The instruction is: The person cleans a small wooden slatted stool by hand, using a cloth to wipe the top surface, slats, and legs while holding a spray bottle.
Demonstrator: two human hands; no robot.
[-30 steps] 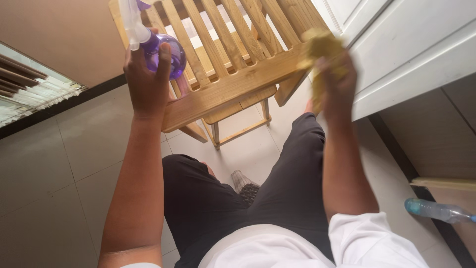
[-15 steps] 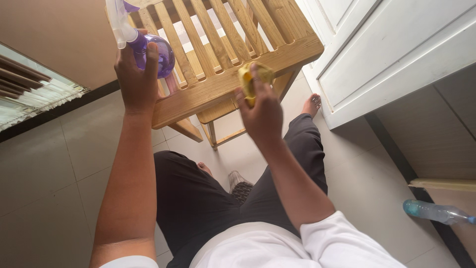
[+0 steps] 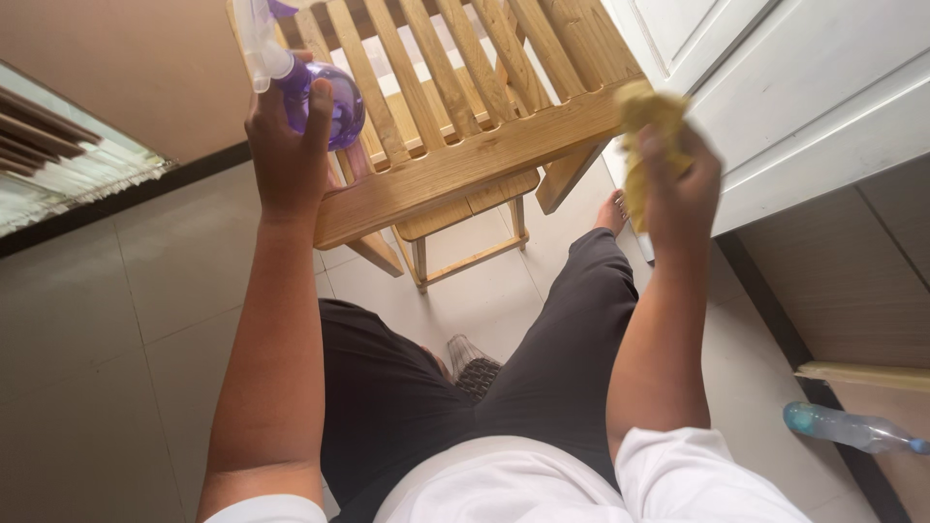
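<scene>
Gripping a bunched yellow cloth [image 3: 647, 131] at two o'clock, the right hand [image 3: 683, 179] presses it on the wooden slatted table [image 3: 465, 165]'s corner; soft and light, it bunches easily. The left hand [image 3: 288, 155], at eleven o'clock, is wrapped round a smooth, likely slippery purple spray bottle [image 3: 325, 97], best held at its neck.

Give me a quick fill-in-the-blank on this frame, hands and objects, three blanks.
1. The left hand grips a ____ spray bottle.
2. The right hand presses a yellow ____ against the corner of the rack.
3. The slatted rack is made of ____.
Missing words: purple; cloth; wood.
</scene>
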